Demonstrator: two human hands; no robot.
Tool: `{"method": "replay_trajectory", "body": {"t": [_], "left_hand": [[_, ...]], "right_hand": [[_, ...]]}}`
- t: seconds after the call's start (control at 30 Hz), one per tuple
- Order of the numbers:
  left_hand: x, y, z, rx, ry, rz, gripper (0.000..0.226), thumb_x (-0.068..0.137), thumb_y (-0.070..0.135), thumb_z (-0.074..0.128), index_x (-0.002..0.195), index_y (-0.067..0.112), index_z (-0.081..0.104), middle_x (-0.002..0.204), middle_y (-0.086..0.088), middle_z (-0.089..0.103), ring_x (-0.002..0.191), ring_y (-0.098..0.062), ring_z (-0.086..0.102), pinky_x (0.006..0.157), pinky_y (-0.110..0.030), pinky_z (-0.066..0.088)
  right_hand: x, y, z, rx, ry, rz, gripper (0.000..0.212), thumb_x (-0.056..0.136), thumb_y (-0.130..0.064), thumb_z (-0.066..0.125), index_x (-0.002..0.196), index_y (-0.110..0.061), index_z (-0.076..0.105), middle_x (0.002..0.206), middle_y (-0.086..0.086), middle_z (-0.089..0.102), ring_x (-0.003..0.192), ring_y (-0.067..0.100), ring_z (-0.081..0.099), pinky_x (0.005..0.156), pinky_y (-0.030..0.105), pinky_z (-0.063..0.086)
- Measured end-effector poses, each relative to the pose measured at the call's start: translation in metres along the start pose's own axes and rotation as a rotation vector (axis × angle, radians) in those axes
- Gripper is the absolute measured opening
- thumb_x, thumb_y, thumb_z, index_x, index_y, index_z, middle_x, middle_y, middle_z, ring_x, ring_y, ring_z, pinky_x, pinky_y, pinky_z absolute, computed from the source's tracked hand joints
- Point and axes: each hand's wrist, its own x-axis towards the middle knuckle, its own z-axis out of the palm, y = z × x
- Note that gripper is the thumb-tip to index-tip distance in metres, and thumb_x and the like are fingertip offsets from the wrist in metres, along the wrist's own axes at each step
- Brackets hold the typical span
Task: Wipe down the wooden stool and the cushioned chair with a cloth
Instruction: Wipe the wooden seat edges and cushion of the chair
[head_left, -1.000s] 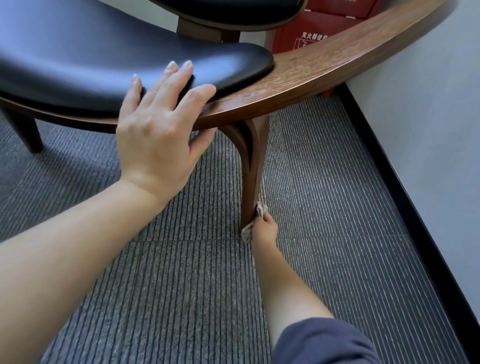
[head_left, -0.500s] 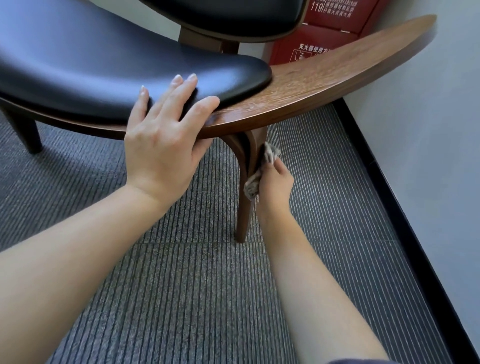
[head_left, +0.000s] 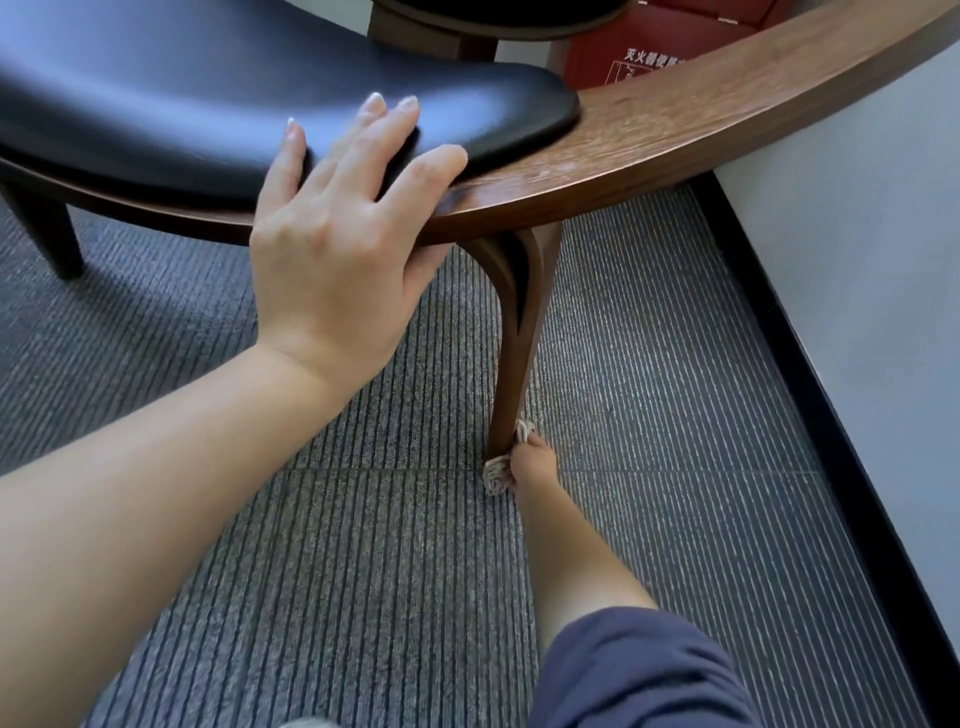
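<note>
The cushioned chair has a black padded seat (head_left: 156, 93) on a curved brown wooden shell (head_left: 701, 119). My left hand (head_left: 337, 239) rests flat on the seat's front edge, fingers straight on the cushion and thumb under the wooden rim. A brown wooden front leg (head_left: 519, 343) runs down to the carpet. My right hand (head_left: 535, 460) grips a beige cloth (head_left: 496, 475) wrapped around the foot of that leg, right at the floor. The wooden stool is not in view.
Grey striped carpet (head_left: 363, 597) covers the floor. A pale wall (head_left: 857, 260) with a black skirting board (head_left: 831, 415) runs along the right. A red box with white lettering (head_left: 623, 57) stands behind the chair. Another dark chair leg (head_left: 47, 234) stands at the left.
My right hand has slid the cloth down the chair leg from near the top to the foot, after coming up from the foot earlier. My left hand has stayed on the seat.
</note>
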Motion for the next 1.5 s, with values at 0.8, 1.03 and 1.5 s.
{"method": "replay_trajectory", "body": {"t": [0.8, 1.03, 1.5], "left_hand": [[0.021, 0.003, -0.045, -0.046, -0.587, 0.008, 0.084, 0.074, 0.005, 0.067, 0.148, 0.026, 0.032, 0.156, -0.017, 0.03, 0.146, -0.032, 0.025, 0.114, -0.063, 0.017], [0.042, 0.028, -0.141, -0.325, -1.043, -0.429, 0.073, 0.086, 0.007, 0.053, 0.152, 0.023, 0.026, 0.163, -0.001, 0.011, 0.149, -0.017, 0.011, 0.12, -0.052, 0.007], [0.179, -0.041, -0.256, -0.966, -1.223, -1.449, 0.017, 0.084, 0.032, 0.073, 0.095, 0.019, 0.074, 0.076, 0.009, 0.067, 0.066, -0.007, 0.053, 0.066, -0.025, 0.041]], "right_hand": [[-0.186, -0.129, -0.031, 0.35, -0.225, -0.403, 0.026, 0.096, 0.006, 0.041, 0.101, -0.009, 0.061, 0.08, 0.004, 0.072, 0.073, 0.014, 0.068, 0.071, 0.026, 0.054], [-0.305, -0.128, -0.041, 0.261, -0.274, -0.103, 0.023, 0.095, 0.003, 0.052, 0.104, -0.015, 0.064, 0.106, 0.01, 0.069, 0.093, 0.021, 0.067, 0.082, 0.036, 0.055], [-0.437, -0.281, 0.023, 0.173, -0.282, -0.099, 0.025, 0.094, 0.003, 0.047, 0.097, -0.015, 0.064, 0.092, 0.005, 0.068, 0.083, 0.019, 0.066, 0.091, 0.055, 0.049]]}}
